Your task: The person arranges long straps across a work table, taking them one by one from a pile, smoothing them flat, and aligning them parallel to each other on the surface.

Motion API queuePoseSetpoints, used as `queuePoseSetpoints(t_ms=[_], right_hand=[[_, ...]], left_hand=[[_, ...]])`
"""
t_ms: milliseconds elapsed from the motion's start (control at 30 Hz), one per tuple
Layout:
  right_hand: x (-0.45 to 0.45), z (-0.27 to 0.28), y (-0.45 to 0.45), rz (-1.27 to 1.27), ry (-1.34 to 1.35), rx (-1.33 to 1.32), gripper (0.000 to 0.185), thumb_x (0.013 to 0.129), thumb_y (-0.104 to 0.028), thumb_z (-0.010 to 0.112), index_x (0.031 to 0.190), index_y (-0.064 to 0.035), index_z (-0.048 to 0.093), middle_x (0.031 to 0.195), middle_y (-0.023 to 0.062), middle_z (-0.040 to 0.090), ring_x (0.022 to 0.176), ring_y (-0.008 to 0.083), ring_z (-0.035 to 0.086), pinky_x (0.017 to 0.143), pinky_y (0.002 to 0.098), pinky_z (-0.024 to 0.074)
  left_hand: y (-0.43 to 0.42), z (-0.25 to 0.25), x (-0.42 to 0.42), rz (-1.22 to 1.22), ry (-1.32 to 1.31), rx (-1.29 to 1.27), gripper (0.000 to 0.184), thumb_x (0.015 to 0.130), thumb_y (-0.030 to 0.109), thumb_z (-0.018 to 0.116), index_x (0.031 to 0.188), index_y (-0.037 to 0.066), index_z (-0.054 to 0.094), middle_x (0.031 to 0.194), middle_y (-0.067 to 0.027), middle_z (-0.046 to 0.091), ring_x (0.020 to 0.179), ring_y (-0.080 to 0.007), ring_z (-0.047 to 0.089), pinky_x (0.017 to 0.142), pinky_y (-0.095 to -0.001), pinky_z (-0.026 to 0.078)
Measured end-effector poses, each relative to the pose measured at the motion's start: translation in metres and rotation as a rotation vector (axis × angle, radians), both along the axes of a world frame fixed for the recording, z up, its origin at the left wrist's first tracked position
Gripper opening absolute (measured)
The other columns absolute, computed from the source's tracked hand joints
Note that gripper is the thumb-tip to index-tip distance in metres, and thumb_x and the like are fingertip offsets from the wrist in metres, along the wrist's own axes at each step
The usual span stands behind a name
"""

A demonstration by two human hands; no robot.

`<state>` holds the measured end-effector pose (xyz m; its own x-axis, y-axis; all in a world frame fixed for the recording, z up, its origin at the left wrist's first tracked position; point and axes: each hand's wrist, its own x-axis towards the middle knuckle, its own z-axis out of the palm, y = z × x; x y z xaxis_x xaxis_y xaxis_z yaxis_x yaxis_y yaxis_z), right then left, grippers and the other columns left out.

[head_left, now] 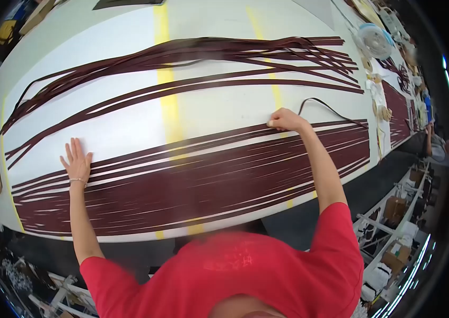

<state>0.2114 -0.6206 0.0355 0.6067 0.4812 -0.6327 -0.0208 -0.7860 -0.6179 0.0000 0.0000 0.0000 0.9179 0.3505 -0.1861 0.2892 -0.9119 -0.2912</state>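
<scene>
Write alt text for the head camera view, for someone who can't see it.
A person's right hand appears to pinch a long maroon strip while the left hand is spread palm-down. Closely laid strips line the near side of a pale table; a loose bundle lies beyond.

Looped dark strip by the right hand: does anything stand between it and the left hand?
Yes: the right hand, close to the looped dark strip, is in between. From there to the left hand, nothing visible stands up; the white tabletop and a yellow band lie flat.
</scene>
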Motion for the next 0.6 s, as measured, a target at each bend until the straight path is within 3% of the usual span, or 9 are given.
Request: queuePoseSetpoints(t_ms=[67,100,200,300,333,500,567,600], right_hand=[[0.0,-0.01,0.022,0.011,-0.063,-0.079,0.023,0.076,-0.019,0.059,0.061,-0.0012,0.058,0.052,0.0019,0.05,0.05,0.0113,0.048,0.049,0.0265,0.0396],[-0.002,-0.001,-0.02,0.004,-0.035,-0.096,0.023,0.076,-0.019,0.059,0.062,-0.0008,0.058,0.052,0.0024,0.05,0.05,0.0116,0.048,0.049,0.0268,0.0397],[0.007,-0.006,-0.015,0.035,-0.081,-0.068,0.024,0.075,-0.022,0.059,0.064,0.0003,0.06,0.054,0.0062,0.054,0.051,0.0155,0.051,0.051,0.0298,0.0414],[0.005,-0.016,-0.012,0.236,-0.322,-0.156,0.029,0.074,-0.029,0.059,0.07,-0.0005,0.064,0.062,0.0148,0.061,0.059,0.0275,0.059,0.059,0.0372,0.0451],[0.003,-0.017,-0.014,0.203,-0.331,-0.139,0.032,0.074,-0.033,0.056,0.073,-0.0018,0.065,0.067,0.0171,0.062,0.066,0.0319,0.06,0.064,0.0402,0.0461],[0.014,0.001,-0.095,0.245,-0.387,0.039,0.031,0.077,-0.034,0.052,0.078,-0.0059,0.066,0.073,0.0152,0.063,0.072,0.0312,0.061,0.068,0.0412,0.0463],[0.042,0.03,-0.167,0.273,-0.349,-0.078,0.029,0.078,-0.033,0.053,0.081,-0.0071,0.066,0.076,0.0129,0.064,0.074,0.0302,0.061,0.069,0.0394,0.0467],[0.057,0.026,-0.215,0.17,-0.323,-0.026,0.028,0.077,-0.031,0.056,0.083,-0.0054,0.066,0.073,0.012,0.064,0.071,0.0284,0.061,0.067,0.0385,0.0462]], left_hand=[[-0.031,0.028,0.025,0.006,-0.007,0.054,0.078,0.083,0.035,0.057,0.143,0.013,0.014,0.15,-0.0091,0.009,0.138,-0.0271,0.006,0.106,-0.0591,0.007],[-0.105,0.019,0.038,-0.139,-0.069,-0.049,0.071,0.083,0.031,0.057,0.141,0.01,0.022,0.149,-0.0097,0.013,0.138,-0.0276,0.009,0.106,-0.0579,0.011],[-0.267,0.025,0.099,-0.455,-0.132,-0.44,0.059,0.082,0.03,0.057,0.13,0.001,0.038,0.138,-0.0149,0.037,0.13,-0.0307,0.029,0.105,-0.0538,0.018],[-0.414,0.024,0.111,-0.724,-0.201,-0.651,0.072,0.081,0.041,0.057,0.135,0.001,0.03,0.141,-0.0153,0.031,0.132,-0.0287,0.027,0.106,-0.0531,0.017],[-0.435,0.016,0.111,-0.752,-0.182,-0.645,0.075,0.08,0.043,0.057,0.136,0.001,0.029,0.142,-0.0147,0.03,0.133,-0.0279,0.026,0.106,-0.0529,0.015],[-0.472,0.002,0.108,-0.776,-0.086,-0.524,0.085,0.074,0.052,0.058,0.137,0.002,0.029,0.144,-0.0112,0.028,0.134,-0.0242,0.023,0.108,-0.0529,0.008],[-0.475,0.006,0.107,-0.767,-0.032,-0.479,0.085,0.076,0.053,0.055,0.137,0.001,0.026,0.145,-0.012,0.026,0.135,-0.0252,0.02,0.108,-0.053,0.004],[-0.474,0.005,0.106,-0.766,-0.011,-0.452,0.086,0.076,0.053,0.054,0.138,0.001,0.025,0.145,-0.0123,0.025,0.136,-0.0256,0.019,0.108,-0.0531,0.003]])
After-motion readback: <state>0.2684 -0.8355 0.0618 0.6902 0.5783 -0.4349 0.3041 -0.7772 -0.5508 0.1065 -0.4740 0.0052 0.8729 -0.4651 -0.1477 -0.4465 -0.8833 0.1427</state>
